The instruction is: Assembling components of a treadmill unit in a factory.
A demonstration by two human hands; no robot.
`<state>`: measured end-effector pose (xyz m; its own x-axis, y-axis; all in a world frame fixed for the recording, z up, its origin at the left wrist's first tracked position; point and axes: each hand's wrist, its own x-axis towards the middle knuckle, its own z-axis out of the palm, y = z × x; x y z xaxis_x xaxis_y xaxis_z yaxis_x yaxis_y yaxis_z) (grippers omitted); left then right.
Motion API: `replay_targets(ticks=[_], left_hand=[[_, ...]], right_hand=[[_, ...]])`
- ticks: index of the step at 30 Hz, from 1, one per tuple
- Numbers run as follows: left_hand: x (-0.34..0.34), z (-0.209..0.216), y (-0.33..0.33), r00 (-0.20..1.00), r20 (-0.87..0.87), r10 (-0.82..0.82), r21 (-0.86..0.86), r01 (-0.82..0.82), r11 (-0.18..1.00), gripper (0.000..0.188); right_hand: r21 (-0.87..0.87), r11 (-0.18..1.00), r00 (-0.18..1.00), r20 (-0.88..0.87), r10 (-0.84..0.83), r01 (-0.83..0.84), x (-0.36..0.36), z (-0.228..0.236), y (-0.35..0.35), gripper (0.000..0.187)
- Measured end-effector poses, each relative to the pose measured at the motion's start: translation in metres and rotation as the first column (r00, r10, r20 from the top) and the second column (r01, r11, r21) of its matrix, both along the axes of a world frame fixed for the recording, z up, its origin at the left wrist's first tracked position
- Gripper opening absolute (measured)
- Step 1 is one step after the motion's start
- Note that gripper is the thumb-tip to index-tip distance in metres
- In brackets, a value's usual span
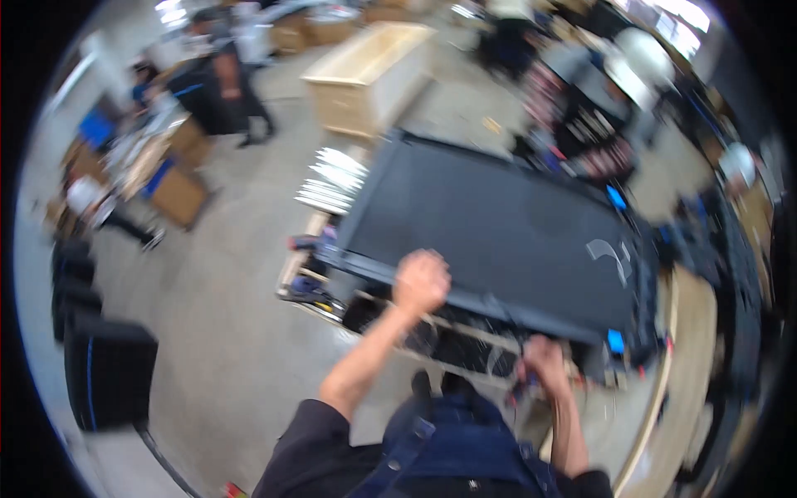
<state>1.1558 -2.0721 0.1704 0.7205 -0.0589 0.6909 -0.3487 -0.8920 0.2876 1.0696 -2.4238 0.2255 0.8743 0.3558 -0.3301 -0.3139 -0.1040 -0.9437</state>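
Note:
A large flat black panel point(490, 224) in a dark frame lies on a wooden workbench before me. My left hand point(422, 282) is over its near edge, left of the middle, with the fingers curled in. Motion blur hides whether anything is in that hand. Farther right, my right hand point(544, 361) is closed just below the panel's near edge. Something dark with a reddish spot shows beneath it, too smeared to name. A pale curved strip point(613, 259) lies on the panel's right part.
Across the panel, a co-worker point(589, 124) in patterned sleeves leans over its far edge. Shiny metal strips point(334, 178) and a long wooden box point(365, 87) are beyond its left end. Tools point(311, 290) sit at the bench corner. A curved wooden board point(685, 365) stands right; black cases point(108, 369) stand left.

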Motion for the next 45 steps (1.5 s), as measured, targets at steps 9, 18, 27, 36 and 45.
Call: replay_targets(ticks=[9,18,27,36,45], left_hand=[[-0.004,-0.011,-0.005,0.962,-0.262,0.071,-0.006,-0.076,0.997,0.026],[-0.102,-0.022,-0.182,0.837,-0.39,-0.385,-0.252,0.305,0.919,0.01],[-0.129,-0.218,-0.308,0.286,-0.958,-0.015,0.03,0.15,0.988,0.042],[-0.101,-0.21,-0.305,0.331,-0.939,-0.095,0.045,0.392,0.919,0.029],[-0.131,-0.213,-0.272,0.358,-0.923,-0.143,-0.145,0.021,0.989,0.028]], right_hand=[[-0.249,0.946,0.952,-0.169,-0.254,0.209,-0.041,-0.126,-0.094,0.04],[-0.574,0.638,0.68,-0.18,-0.71,0.514,-0.097,-0.364,-0.132,0.093],[-0.25,0.964,0.836,-0.508,-0.208,0.089,-0.078,-0.192,-0.209,0.076],[-0.195,0.877,0.884,-0.271,0.381,-0.438,-0.089,-0.135,-0.296,0.045],[-0.417,0.875,0.965,-0.19,0.182,-0.247,-0.107,-0.22,-0.305,0.034]])
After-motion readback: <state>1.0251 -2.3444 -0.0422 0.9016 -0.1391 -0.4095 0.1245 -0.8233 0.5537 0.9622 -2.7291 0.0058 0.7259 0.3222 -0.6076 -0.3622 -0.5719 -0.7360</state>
